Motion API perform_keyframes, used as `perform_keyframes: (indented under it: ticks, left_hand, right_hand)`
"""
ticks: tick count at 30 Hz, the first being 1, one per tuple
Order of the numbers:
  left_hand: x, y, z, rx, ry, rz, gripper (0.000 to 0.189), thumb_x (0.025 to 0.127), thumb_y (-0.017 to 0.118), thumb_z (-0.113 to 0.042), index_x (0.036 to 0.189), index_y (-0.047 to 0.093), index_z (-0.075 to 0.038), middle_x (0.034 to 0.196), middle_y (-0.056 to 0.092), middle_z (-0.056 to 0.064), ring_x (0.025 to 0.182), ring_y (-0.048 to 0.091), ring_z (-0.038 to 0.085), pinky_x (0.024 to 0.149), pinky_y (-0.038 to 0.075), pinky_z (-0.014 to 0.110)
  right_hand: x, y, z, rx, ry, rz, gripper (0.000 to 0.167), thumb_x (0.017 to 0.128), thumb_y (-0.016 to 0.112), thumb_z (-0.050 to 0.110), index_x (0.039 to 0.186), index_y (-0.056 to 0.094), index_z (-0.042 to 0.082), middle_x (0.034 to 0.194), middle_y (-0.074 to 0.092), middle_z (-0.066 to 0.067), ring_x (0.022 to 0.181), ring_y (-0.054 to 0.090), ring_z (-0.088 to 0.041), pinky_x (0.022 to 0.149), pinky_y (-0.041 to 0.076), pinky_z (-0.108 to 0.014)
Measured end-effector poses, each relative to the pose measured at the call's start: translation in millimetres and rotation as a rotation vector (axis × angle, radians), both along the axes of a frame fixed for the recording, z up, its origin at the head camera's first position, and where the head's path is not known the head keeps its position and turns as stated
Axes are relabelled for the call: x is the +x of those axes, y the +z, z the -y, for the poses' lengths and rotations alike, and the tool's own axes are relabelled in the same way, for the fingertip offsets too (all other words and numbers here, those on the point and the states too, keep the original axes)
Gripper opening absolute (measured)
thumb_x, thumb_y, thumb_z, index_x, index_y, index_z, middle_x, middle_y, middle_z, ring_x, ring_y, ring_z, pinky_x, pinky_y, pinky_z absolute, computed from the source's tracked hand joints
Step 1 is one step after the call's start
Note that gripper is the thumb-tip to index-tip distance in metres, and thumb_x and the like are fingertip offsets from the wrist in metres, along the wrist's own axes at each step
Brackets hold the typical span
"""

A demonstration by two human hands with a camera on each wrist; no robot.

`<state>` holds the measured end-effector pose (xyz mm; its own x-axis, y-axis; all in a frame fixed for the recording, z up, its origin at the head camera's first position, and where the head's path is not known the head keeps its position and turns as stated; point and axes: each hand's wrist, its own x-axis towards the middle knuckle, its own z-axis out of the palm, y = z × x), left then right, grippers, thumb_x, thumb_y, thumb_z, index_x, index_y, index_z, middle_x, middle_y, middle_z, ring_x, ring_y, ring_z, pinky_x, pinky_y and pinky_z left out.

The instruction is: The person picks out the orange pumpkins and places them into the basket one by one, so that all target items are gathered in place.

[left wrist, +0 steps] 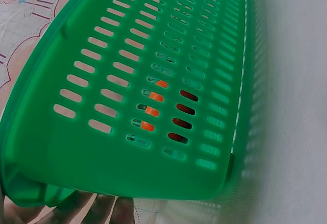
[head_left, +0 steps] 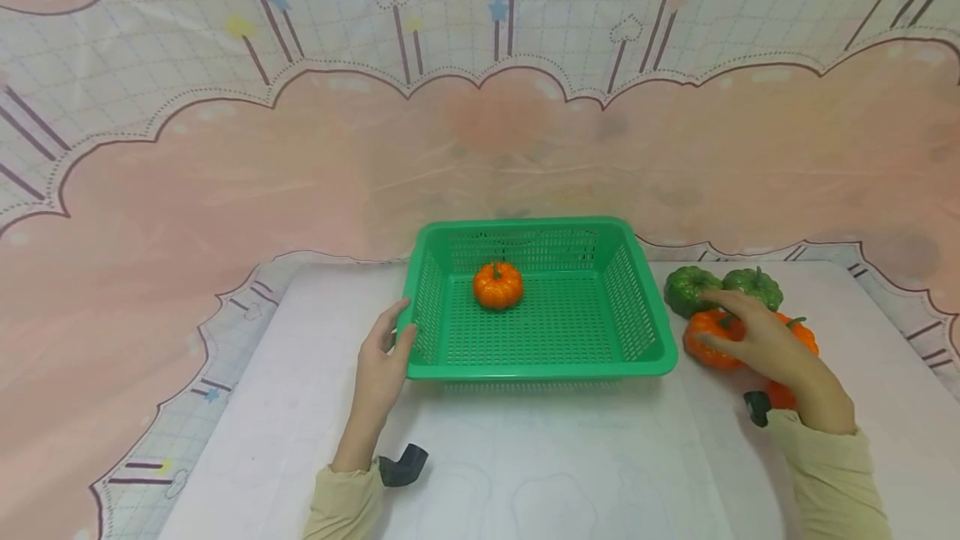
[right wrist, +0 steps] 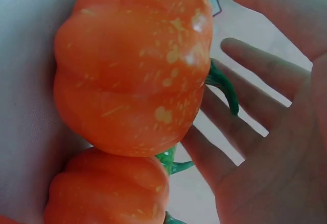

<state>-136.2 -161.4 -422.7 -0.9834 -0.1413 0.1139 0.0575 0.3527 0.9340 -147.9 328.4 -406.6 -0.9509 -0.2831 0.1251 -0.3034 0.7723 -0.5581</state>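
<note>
A green plastic basket (head_left: 540, 372) with slotted walls stands on the white table, one small orange pumpkin (head_left: 498, 287) inside it. At its left rim my left hand (head_left: 381, 369) holds on with thumb and fingers; in the left wrist view those fingers (left wrist: 102, 208) show behind the end wall (left wrist: 127, 168). My right hand (head_left: 757, 336), fingers spread, hovers over an orange pumpkin (head_left: 701, 348) to the right of the basket. The right wrist view shows the spread hand (right wrist: 276, 117) close beside the green stem of a yellow-speckled orange pumpkin (right wrist: 133, 71).
Two green pumpkins (head_left: 686, 288) sit behind the right hand. Another orange pumpkin (head_left: 805, 336) and a red-orange one (head_left: 782, 395) are partly hidden by the right hand and wrist. A patterned cloth (head_left: 487, 140) hangs behind the table (head_left: 480, 473).
</note>
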Motion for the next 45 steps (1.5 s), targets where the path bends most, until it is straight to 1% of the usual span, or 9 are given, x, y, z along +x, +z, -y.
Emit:
perform_keyframes:
  ticks: [3,5,10,15,20,24,31,38,45]
  left_hand:
    - [0.3,-0.6,0.0,0.001,-0.002,0.001,0.045,0.104,0.052,-0.02,0.148,0.045,-0.013,0.154,0.042,0.014,0.134,0.049,0.04,0.103,0.049,0.054]
    - [0.4,-0.7,0.0,0.0,-0.001,0.001,0.044,0.104,0.052,-0.02,0.147,0.046,-0.013,0.154,0.043,0.013,0.134,0.049,0.04,0.103,0.049,0.054]
    - [0.8,0.0,-0.9,0.002,-0.001,-0.008,0.044,0.104,0.051,-0.018,0.147,0.046,-0.012,0.153,0.043,0.013,0.133,0.05,0.04,0.102,0.05,0.053]
    - [0.6,-0.2,-0.3,0.009,-0.004,-0.01,0.044,0.104,0.051,-0.018,0.147,0.046,-0.011,0.154,0.042,0.013,0.133,0.049,0.04,0.102,0.05,0.052]
    - [0.4,0.0,0.8,0.013,-0.003,-0.009,0.044,0.104,0.052,-0.019,0.147,0.046,-0.013,0.154,0.042,0.013,0.135,0.048,0.04,0.103,0.048,0.053]
    - [0.3,0.1,1.3,0.019,-0.007,-0.016,0.044,0.103,0.053,-0.018,0.147,0.046,-0.013,0.154,0.042,0.013,0.134,0.049,0.04,0.101,0.05,0.053]
    - [0.1,-0.6,1.0,0.009,-0.008,-0.009,0.044,0.104,0.052,-0.019,0.147,0.046,-0.014,0.154,0.043,0.011,0.133,0.05,0.038,0.101,0.051,0.05]
    - [0.0,-0.5,0.6,0.004,-0.006,-0.014,0.044,0.104,0.051,-0.019,0.147,0.046,-0.012,0.154,0.042,0.013,0.133,0.05,0.039,0.101,0.051,0.051]
    - [0.1,-0.5,1.7,0.013,-0.007,-0.007,0.044,0.104,0.052,-0.019,0.147,0.046,-0.014,0.154,0.043,0.011,0.133,0.05,0.038,0.102,0.05,0.051]
  right_hand:
    - [0.4,-3.5,-2.2,0.003,0.016,-0.017,0.055,0.087,0.076,0.014,0.132,0.052,-0.008,0.128,0.054,-0.029,0.117,0.046,-0.048,0.092,0.039,-0.066]
    - [0.4,-4.8,-3.2,0.006,0.02,-0.008,0.054,0.087,0.077,0.014,0.131,0.053,-0.008,0.126,0.055,-0.029,0.115,0.048,-0.047,0.092,0.04,-0.065]
    - [-0.5,-4.1,-3.3,0.027,-0.003,0.073,0.055,0.09,0.075,0.021,0.132,0.053,-0.008,0.13,0.051,-0.031,0.121,0.044,-0.05,0.097,0.038,-0.07]
    - [1.0,-3.2,-4.0,0.043,-0.019,0.113,0.058,0.091,0.074,0.027,0.132,0.053,-0.007,0.134,0.047,-0.032,0.123,0.043,-0.051,0.098,0.037,-0.072]
    - [1.5,-2.8,-4.7,0.042,-0.01,0.108,0.06,0.089,0.076,0.029,0.132,0.053,-0.006,0.134,0.048,-0.031,0.122,0.044,-0.05,0.097,0.039,-0.07]
    - [1.0,-2.7,-5.1,0.048,-0.008,0.108,0.061,0.088,0.076,0.029,0.132,0.053,-0.006,0.134,0.049,-0.03,0.122,0.045,-0.049,0.097,0.039,-0.07]
    - [0.3,-2.3,-5.2,0.07,-0.02,0.086,0.059,0.087,0.078,0.029,0.131,0.056,-0.003,0.129,0.054,-0.027,0.118,0.05,-0.047,0.096,0.042,-0.068]
    - [1.7,0.7,-3.9,0.076,-0.009,0.087,0.058,0.087,0.078,0.03,0.131,0.057,-0.003,0.128,0.055,-0.026,0.117,0.051,-0.046,0.095,0.044,-0.066]
    - [0.8,3.1,-2.5,0.067,0.013,0.018,0.053,0.086,0.079,0.028,0.127,0.06,0.001,0.126,0.059,-0.021,0.118,0.052,-0.042,0.094,0.044,-0.06]
